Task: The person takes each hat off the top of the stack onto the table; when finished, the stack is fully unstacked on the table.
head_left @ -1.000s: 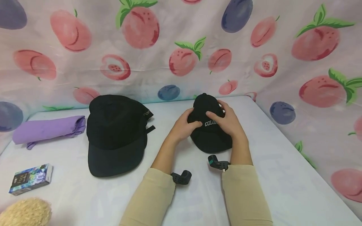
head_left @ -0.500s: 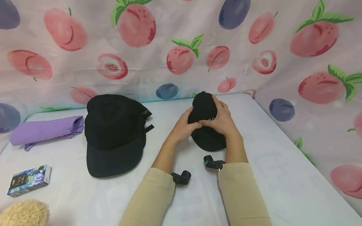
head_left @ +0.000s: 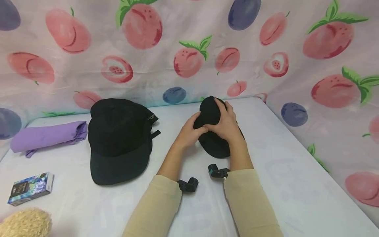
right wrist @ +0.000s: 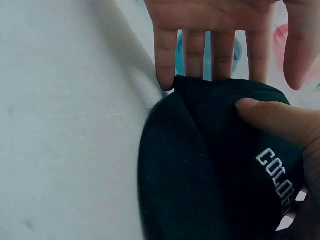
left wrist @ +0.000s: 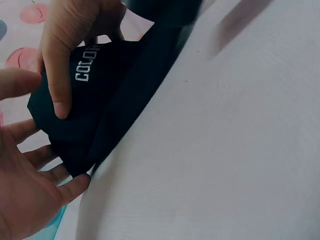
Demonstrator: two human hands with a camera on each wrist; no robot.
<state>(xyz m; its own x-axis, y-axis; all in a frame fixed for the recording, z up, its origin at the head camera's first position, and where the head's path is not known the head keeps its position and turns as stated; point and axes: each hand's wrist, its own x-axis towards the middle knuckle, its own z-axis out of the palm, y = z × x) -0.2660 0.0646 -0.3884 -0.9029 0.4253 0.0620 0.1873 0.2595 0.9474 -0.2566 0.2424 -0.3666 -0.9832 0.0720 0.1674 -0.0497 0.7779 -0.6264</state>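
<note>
A small black baseball cap (head_left: pixel 208 113) with white lettering lies at the back right of the white table, its visor facing the person. The right hand (head_left: pixel 226 126) grips its crown, thumb across the front and fingers over the far side. In the head view this hand hides the lettering; the right wrist view shows part of it on the cap (right wrist: pixel 235 145). At the cap's left side is the left hand (head_left: pixel 189 131). In the right wrist view, the straight, spread fingers (right wrist: pixel 195 50) of the left hand meet the cap's edge, with its thumb held off.
A larger black cap (head_left: pixel 118 131) stands left of the hands. Farther left lie a folded purple cloth (head_left: pixel 47 136) and a blue patterned box (head_left: pixel 31 188). A tan shaggy thing (head_left: pixel 26 223) shows at the lower left. A fruit-print curtain (head_left: pixel 160 79) borders the table.
The right hand has slid left across the cap's front, covering the lettering, its thumb coming close to the left thumb. The small cap has shifted slightly left.
</note>
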